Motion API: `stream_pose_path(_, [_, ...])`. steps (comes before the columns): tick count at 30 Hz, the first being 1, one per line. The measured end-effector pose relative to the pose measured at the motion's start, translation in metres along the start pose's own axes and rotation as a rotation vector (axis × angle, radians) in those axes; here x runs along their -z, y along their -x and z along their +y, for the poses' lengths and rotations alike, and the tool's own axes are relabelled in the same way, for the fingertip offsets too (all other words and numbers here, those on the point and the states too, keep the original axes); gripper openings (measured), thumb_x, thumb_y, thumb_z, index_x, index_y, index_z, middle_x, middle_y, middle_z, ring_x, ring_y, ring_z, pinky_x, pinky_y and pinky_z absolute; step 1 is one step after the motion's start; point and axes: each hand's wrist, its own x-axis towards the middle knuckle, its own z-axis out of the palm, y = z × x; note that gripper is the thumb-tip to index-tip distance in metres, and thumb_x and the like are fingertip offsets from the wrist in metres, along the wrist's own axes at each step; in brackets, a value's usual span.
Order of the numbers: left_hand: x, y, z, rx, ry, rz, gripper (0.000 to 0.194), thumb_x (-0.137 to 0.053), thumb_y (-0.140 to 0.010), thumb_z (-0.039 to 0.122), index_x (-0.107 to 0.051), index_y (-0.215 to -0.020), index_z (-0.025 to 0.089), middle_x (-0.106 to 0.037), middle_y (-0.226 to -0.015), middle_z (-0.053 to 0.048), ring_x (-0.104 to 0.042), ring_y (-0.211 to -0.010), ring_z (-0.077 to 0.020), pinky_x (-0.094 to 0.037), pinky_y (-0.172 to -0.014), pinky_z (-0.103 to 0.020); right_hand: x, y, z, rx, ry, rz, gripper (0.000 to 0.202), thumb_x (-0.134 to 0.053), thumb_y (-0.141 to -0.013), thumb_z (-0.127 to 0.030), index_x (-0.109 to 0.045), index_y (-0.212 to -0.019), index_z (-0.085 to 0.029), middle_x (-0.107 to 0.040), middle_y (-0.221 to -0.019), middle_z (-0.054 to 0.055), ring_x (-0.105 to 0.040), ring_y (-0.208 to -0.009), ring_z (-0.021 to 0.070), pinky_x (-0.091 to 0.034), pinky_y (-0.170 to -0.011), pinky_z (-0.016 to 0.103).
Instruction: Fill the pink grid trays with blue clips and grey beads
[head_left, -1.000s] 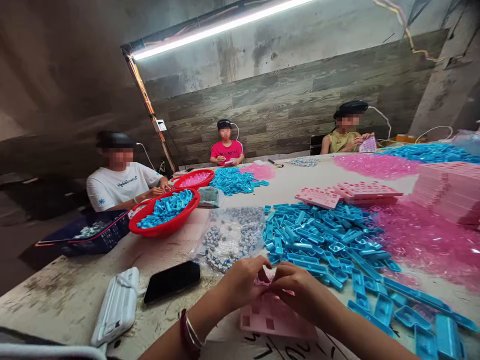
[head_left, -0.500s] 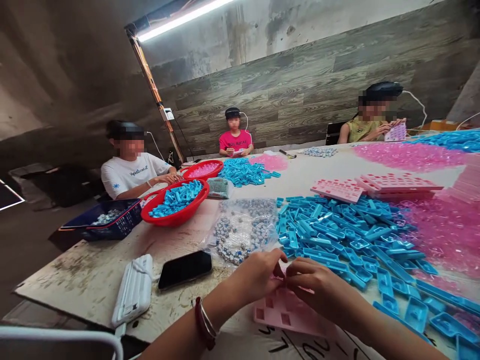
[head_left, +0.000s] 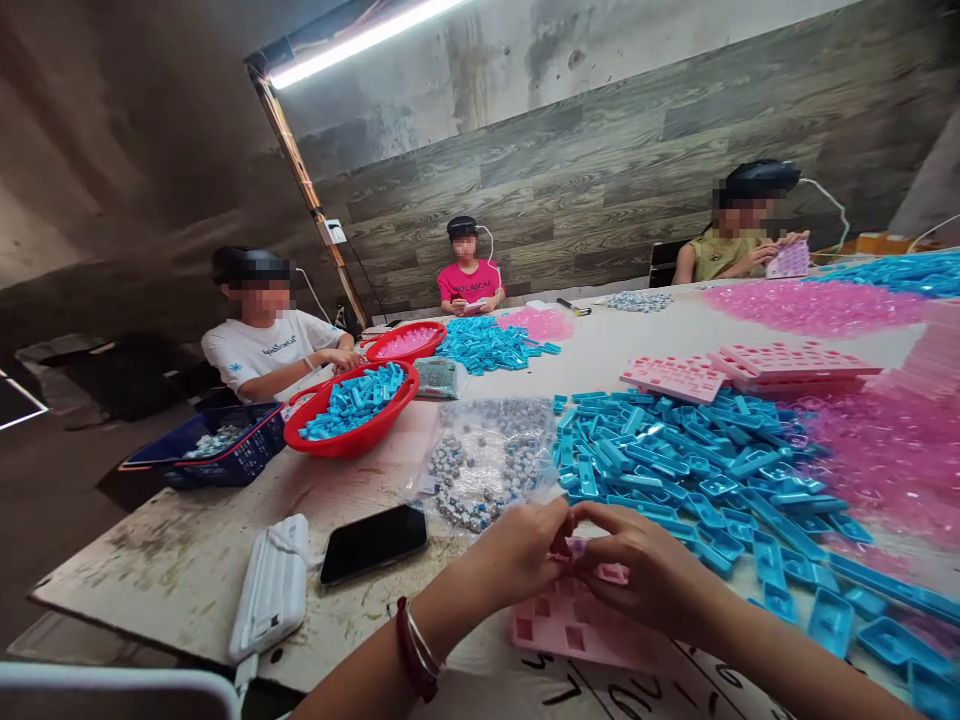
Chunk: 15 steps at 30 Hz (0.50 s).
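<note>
A pink plastic tray with square holes [head_left: 551, 641] lies on the table in front of me. Above its far part, my left hand [head_left: 525, 548] and my right hand [head_left: 639, 562] meet, with thumbs and fingertips pinched together. Whatever sits between the fingertips is hidden or too small to name. A bit of pink shows under the right fingers. Just beyond the hands rests a clear bag of small grey, white and blue pieces [head_left: 486, 455]. To the right of it spreads a heap of blue plastic trough-shaped pieces [head_left: 686, 465].
On the left lie a phone [head_left: 373, 545] and a white power bank [head_left: 270, 590]. Farther off stand a red basket [head_left: 352, 437] and a dark blue basket [head_left: 255, 465]. Clear pink pieces [head_left: 885, 460] and stacked pink trays [head_left: 795, 367] are at right. Three co-workers sit around the table.
My right fingers have shifted slightly and arch more at the fingertips, above the tray. Both hands stay together over it. The view has moved very little.
</note>
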Motion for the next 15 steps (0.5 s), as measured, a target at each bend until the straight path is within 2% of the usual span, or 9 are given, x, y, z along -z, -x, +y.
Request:
stream_pose_path(3, [0.0028,-0.0003,0.0025,0.014,0.028,-0.024,0.011,-0.056,-0.078,0.020,-0.048,-0.084,0.016,-0.059,-0.079,-0.002,-0.055,-0.069,-0.0145,-0.037,-0.058,-0.023,0.0012,-0.0010,-0.0021,-0.019,-0.028,-0.031,0.012,-0.057,-0.075,-0.017,-0.067,-0.076,-0.022,-0.063,-0.094,0.004,-0.060,-0.081,0.0152,-0.045,-0.070,0.024])
stream_pose_path(7, [0.0048,-0.0019,0.0035,0.033,0.060,-0.036,0.013,-0.056,-0.074,0.014,-0.048,-0.083,0.016,-0.059,-0.077,0.000,-0.054,-0.068,-0.0142,-0.037,-0.059,-0.023,-0.0004,-0.0010,-0.0035,-0.072,-0.009,-0.041,0.011,-0.058,-0.070,-0.015,-0.066,-0.074,-0.022,-0.065,-0.089,0.001,-0.061,-0.080,0.0149,-0.043,-0.067,0.023])
stream_pose_path(15, [0.0064,-0.0040,0.0081,0.091,0.060,-0.073,0.012,-0.054,-0.072,0.010,-0.050,-0.081,0.017,-0.060,-0.076,0.001,-0.055,-0.069,-0.0142,-0.036,-0.058,-0.022,-0.0045,0.0020,-0.0014,-0.123,-0.042,-0.011,0.005,-0.060,-0.071,-0.020,-0.065,-0.070,-0.020,-0.065,-0.089,0.000,-0.060,-0.080,0.0140,-0.041,-0.069,0.023])
